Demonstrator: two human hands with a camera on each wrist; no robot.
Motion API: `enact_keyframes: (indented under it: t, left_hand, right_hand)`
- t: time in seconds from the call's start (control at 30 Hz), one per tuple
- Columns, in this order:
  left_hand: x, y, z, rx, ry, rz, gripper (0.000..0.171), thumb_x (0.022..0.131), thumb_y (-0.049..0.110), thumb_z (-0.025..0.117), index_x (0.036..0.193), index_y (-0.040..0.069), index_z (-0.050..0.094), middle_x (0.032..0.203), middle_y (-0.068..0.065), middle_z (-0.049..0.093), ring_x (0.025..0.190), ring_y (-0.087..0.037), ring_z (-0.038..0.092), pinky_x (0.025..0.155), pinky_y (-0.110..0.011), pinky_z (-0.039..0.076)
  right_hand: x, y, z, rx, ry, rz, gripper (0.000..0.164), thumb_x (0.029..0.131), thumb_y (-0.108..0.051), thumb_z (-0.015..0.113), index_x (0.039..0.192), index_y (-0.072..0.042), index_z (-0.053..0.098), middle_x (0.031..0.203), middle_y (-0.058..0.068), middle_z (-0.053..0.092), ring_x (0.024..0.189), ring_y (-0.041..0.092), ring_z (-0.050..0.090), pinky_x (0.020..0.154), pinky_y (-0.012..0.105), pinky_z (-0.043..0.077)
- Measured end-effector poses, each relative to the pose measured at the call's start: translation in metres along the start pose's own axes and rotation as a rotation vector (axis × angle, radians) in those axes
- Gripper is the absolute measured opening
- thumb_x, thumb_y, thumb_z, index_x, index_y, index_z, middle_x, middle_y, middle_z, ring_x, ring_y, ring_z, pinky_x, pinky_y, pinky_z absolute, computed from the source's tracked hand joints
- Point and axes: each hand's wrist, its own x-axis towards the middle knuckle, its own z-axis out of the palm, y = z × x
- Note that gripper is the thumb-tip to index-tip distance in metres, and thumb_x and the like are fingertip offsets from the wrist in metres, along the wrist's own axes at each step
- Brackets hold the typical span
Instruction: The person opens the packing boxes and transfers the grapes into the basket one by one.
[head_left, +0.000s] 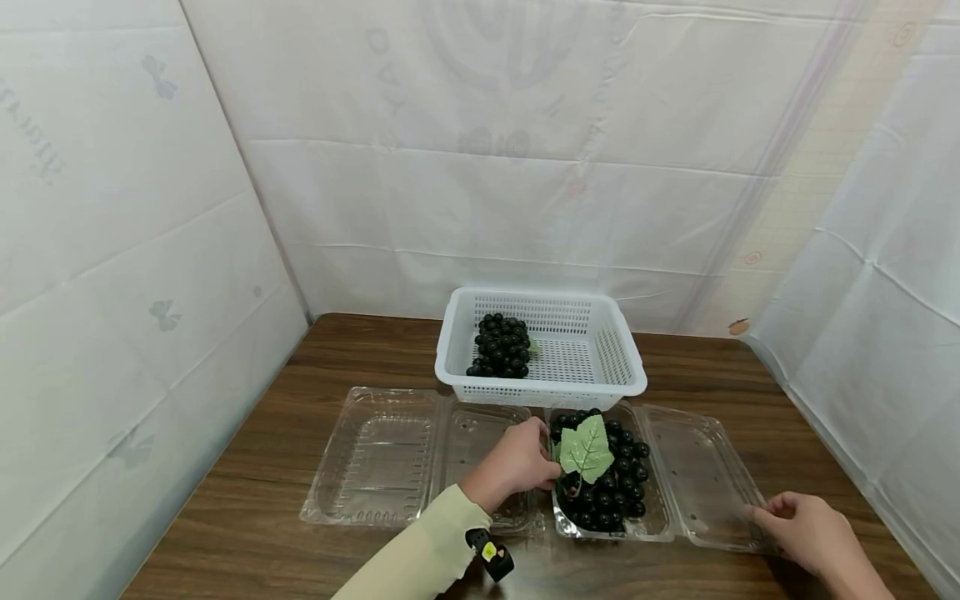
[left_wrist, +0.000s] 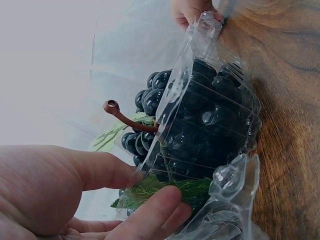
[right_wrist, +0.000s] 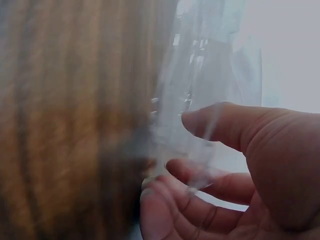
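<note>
A bunch of black grapes (head_left: 611,479) with a green leaf (head_left: 587,448) on top fills the base of the right-hand clear plastic clamshell box (head_left: 660,521). Its brown stem (left_wrist: 131,122) pokes up over the rim. My left hand (head_left: 519,458) pinches this box's left wall, thumb at the rim and fingers outside; another leaf (left_wrist: 192,190) shows through the plastic there. The lid (head_left: 701,475) lies folded out to the right. At its near right corner my right hand (head_left: 806,529) holds the lid's edge between thumb and fingers (right_wrist: 159,212).
A second clamshell box (head_left: 390,458) lies opened out to the left, partly behind my left hand. Behind both boxes stands a white plastic basket (head_left: 600,367) with another black grape bunch (head_left: 501,346). White sheeting (head_left: 487,208) surrounds the wooden table (head_left: 300,400).
</note>
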Motion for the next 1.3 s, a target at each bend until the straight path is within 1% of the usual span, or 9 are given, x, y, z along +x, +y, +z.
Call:
enact_keyframes:
  t: [0.1,0.27,0.4,0.47,0.57,0.77,0.9,1.03,1.3]
  left_hand:
    - [0.000,0.001,0.000,0.033,0.005,-0.007,0.054,0.089,0.005,0.075,0.137,-0.001,0.050,0.074,-0.005,0.065,0.064,-0.021,0.072,0.064,-0.033,0.054]
    - [0.001,0.004,0.002,0.059,0.000,-0.030,0.058,0.090,0.006,0.075,0.140,-0.001,0.048,0.066,-0.006,0.066,0.062,-0.022,0.073,0.063,-0.033,0.055]
    - [0.003,0.006,0.004,0.054,-0.008,-0.054,0.061,0.089,0.006,0.076,0.142,-0.003,0.046,0.079,-0.013,0.070,0.060,-0.020,0.072,0.070,-0.036,0.060]
    - [0.003,0.007,0.004,0.049,-0.011,-0.065,0.062,0.089,0.006,0.077,0.142,-0.003,0.046,0.089,-0.016,0.070,0.059,-0.020,0.072,0.073,-0.038,0.061]
    - [0.004,0.007,0.005,0.045,-0.014,-0.078,0.064,0.089,0.006,0.077,0.143,-0.003,0.044,0.102,-0.020,0.069,0.060,-0.020,0.073,0.079,-0.041,0.061]
    - [0.005,0.007,0.005,0.072,-0.033,-0.084,0.067,0.091,0.009,0.077,0.146,-0.002,0.041,0.093,-0.015,0.071,0.060,-0.019,0.072,0.089,-0.045,0.059]
    - [0.006,0.008,0.005,0.087,-0.038,-0.090,0.068,0.091,0.010,0.076,0.148,-0.002,0.040,0.095,-0.016,0.072,0.059,-0.019,0.072,0.091,-0.046,0.058]
    - [0.007,0.007,0.005,0.082,-0.042,-0.092,0.070,0.091,0.010,0.076,0.149,-0.003,0.039,0.105,-0.021,0.072,0.060,-0.019,0.072,0.091,-0.045,0.059]
    - [0.007,0.007,0.004,0.048,-0.048,-0.102,0.071,0.091,0.006,0.075,0.151,-0.003,0.036,0.125,-0.030,0.065,0.059,-0.021,0.071,0.080,-0.041,0.061]
  right_hand:
    - [0.002,-0.009,-0.009,-0.060,0.060,-0.040,0.076,0.097,-0.061,0.058,0.119,0.011,0.064,0.098,0.018,0.072,0.084,0.031,0.068,0.071,0.047,0.054]
    - [0.003,-0.036,-0.023,-0.116,0.233,-0.137,0.078,0.100,-0.057,0.056,0.128,0.015,0.057,0.114,0.036,0.063,0.093,0.044,0.064,0.074,0.054,0.052]
    - [0.002,-0.064,-0.031,-0.119,0.269,-0.210,0.080,0.099,-0.061,0.057,0.131,0.013,0.058,0.128,0.042,0.053,0.102,0.048,0.061,0.076,0.056,0.052]
    - [0.002,-0.078,-0.033,-0.114,0.249,-0.247,0.080,0.098,-0.062,0.057,0.131,0.010,0.060,0.132,0.041,0.053,0.107,0.050,0.061,0.078,0.057,0.052]
    - [0.004,-0.099,-0.031,-0.051,0.185,-0.305,0.073,0.098,-0.059,0.061,0.132,0.006,0.062,0.130,0.034,0.061,0.109,0.046,0.065,0.079,0.054,0.056]
    - [0.007,-0.131,-0.014,0.155,0.014,-0.408,0.058,0.096,-0.046,0.070,0.133,0.000,0.063,0.125,0.019,0.070,0.109,0.030,0.069,0.081,0.043,0.059]
    - [0.009,-0.143,-0.007,0.219,-0.066,-0.442,0.061,0.094,-0.043,0.073,0.136,-0.001,0.061,0.131,0.020,0.067,0.113,0.030,0.068,0.084,0.044,0.059]
    - [0.010,-0.153,-0.004,0.221,-0.099,-0.461,0.065,0.092,-0.042,0.076,0.139,-0.001,0.058,0.134,0.022,0.065,0.116,0.033,0.068,0.086,0.045,0.059]
    - [0.013,-0.170,-0.004,0.112,-0.092,-0.509,0.071,0.088,-0.041,0.080,0.137,0.005,0.057,0.130,0.023,0.066,0.113,0.035,0.068,0.088,0.048,0.059]
